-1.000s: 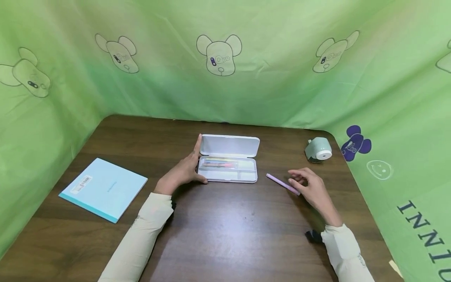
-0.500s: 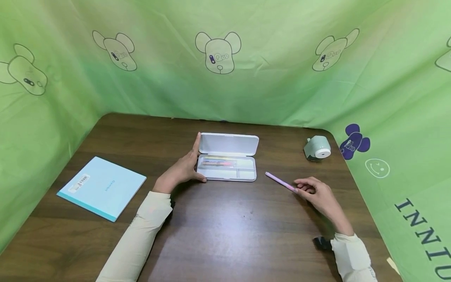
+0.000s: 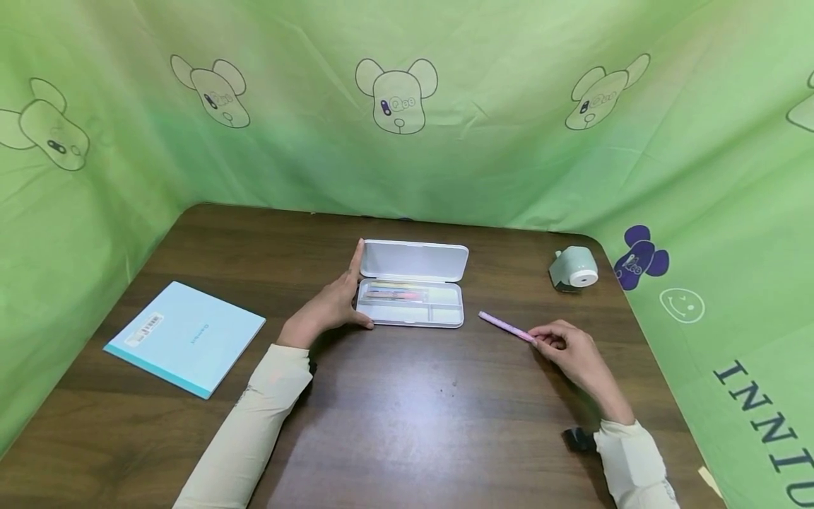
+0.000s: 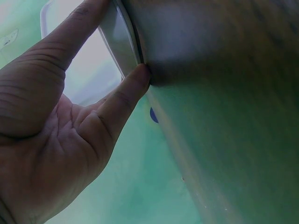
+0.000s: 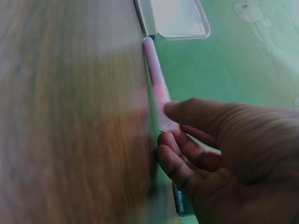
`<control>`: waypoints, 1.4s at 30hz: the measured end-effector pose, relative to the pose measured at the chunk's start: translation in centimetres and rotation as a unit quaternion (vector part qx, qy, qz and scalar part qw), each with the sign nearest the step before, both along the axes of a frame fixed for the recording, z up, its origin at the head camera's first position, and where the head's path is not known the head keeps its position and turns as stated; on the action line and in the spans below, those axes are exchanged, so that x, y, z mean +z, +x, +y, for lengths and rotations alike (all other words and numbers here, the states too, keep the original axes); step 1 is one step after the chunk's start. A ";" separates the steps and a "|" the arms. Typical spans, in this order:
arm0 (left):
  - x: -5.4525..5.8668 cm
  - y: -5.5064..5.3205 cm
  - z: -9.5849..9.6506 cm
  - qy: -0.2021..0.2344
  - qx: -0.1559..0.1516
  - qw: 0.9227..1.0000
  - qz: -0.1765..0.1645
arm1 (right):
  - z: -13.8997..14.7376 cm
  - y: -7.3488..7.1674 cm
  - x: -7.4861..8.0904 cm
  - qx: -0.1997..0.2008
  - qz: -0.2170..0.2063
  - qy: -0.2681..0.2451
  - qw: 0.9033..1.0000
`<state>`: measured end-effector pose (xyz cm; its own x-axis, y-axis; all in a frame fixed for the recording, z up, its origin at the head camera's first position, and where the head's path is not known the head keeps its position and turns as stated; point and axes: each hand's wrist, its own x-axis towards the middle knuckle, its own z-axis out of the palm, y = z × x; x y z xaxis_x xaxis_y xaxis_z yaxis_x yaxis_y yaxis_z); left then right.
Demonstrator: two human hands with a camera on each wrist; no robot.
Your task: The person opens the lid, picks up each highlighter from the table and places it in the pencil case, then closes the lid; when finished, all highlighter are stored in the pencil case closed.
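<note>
A white pencil case (image 3: 410,314) lies with its lid (image 3: 415,260) raised, near the middle of the table. Several slender coloured sticks (image 3: 396,292) fill its back left compartment. My left hand (image 3: 327,304) holds the left end of the case, thumb at the front corner and a finger up along the lid's side; in the left wrist view the fingertips meet the case (image 4: 117,37). To the right, my right hand (image 3: 572,353) pinches the near end of a pink pen (image 3: 502,325) between thumb and fingers. The pen (image 5: 154,60) points toward the case in the right wrist view.
A mint-green pencil sharpener (image 3: 572,268) stands at the table's back right corner. On the left lies a light blue notebook (image 3: 187,339). A green printed curtain (image 3: 496,177) hangs around the back and sides of the wooden table (image 3: 394,417).
My right hand has shifted slightly right and down, from over the pen to its near end, and now pinches it. My left hand has stayed at the pencil case.
</note>
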<state>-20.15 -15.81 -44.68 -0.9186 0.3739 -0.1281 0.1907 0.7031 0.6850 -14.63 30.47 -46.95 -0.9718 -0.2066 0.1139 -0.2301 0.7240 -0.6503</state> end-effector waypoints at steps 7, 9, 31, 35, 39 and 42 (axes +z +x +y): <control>0.2 0.0 -0.1 -0.003 0.006 1.000 0.002 | -1.5 -1.7 -0.2 -0.014 0.052 -0.034 0.998; 0.2 0.1 -0.1 -0.002 0.004 1.000 0.001 | -2.5 -2.4 -0.3 -0.011 0.064 -0.052 0.997; -2.0 -1.3 -0.5 0.013 0.000 1.000 0.014 | -16.8 -7.9 0.3 0.145 0.040 -0.103 0.983; -1.9 -1.3 -0.5 0.019 0.002 1.000 0.001 | -17.8 -7.9 0.3 0.156 0.038 -0.079 0.984; -2.1 -1.2 -0.6 0.013 0.010 1.000 0.002 | -17.6 -7.8 0.4 0.137 0.074 -0.056 0.986; -1.2 -0.7 -0.3 0.010 0.009 1.000 -0.004 | -16.6 -7.7 0.4 0.082 0.109 -0.060 0.989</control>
<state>-20.90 -16.14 -45.88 -0.9241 0.3600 -0.1281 0.1728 0.6929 0.7001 -22.32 13.88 -46.55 -0.8759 -0.3322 0.3500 -0.4824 0.5850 -0.6520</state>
